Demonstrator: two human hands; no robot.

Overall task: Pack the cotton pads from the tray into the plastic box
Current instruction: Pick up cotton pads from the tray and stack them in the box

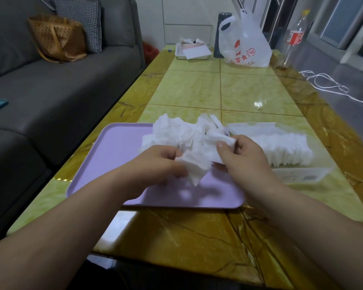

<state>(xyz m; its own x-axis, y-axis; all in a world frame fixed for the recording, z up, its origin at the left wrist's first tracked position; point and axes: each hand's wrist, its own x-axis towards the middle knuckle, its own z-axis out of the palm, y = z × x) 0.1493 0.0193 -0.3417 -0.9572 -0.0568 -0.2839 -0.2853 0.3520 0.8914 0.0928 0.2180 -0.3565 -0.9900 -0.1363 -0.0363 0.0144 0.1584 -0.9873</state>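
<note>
Left hand (155,162): fingertips hidden behind the cotton pads (194,164) it grips. Right hand (243,160): thumb and curled fingers pinch more pads. Both over purple tray (117,147); loose heap (172,132) at its 1 o'clock. Plastic box (298,176), tray's 3 o'clock, walls barely discernible, holds packed row (285,147)

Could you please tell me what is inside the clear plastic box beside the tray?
A packed row of white cotton pads sits in the plastic box. The right hand hides its left end, so that part cannot be seen.
</note>
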